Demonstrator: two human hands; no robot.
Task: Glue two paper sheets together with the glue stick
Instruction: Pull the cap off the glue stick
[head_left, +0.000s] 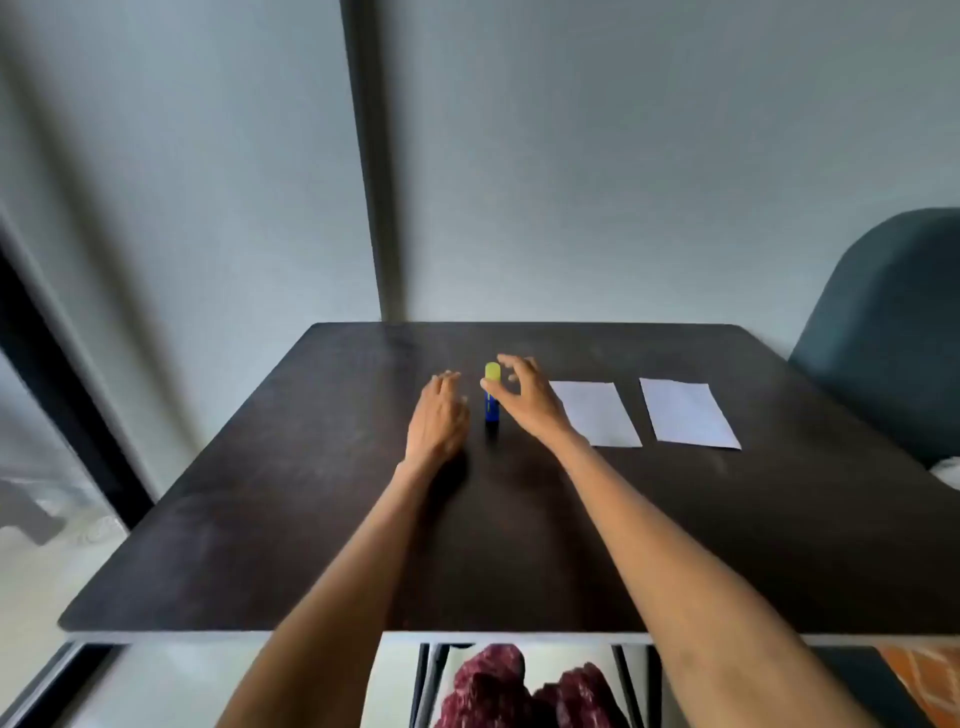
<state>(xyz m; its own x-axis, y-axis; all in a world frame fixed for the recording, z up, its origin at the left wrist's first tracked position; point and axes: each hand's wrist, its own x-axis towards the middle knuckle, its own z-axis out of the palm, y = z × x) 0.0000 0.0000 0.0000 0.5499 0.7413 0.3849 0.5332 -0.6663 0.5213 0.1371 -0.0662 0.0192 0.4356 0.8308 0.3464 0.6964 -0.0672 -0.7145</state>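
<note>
Glue stick (492, 399) stands upright on the dark tabletop, blue body, yellow-green cap on. To its right, two white paper sheets (595, 413) (687, 412) lie flat, side by side, apart.

No text, brand, number or sign can be read here. The glue stick (492, 400), standing between the left hand (438, 415) and the right hand (522, 397), bears faint yellowish marks on its blue body, too blurred to make out.
</note>
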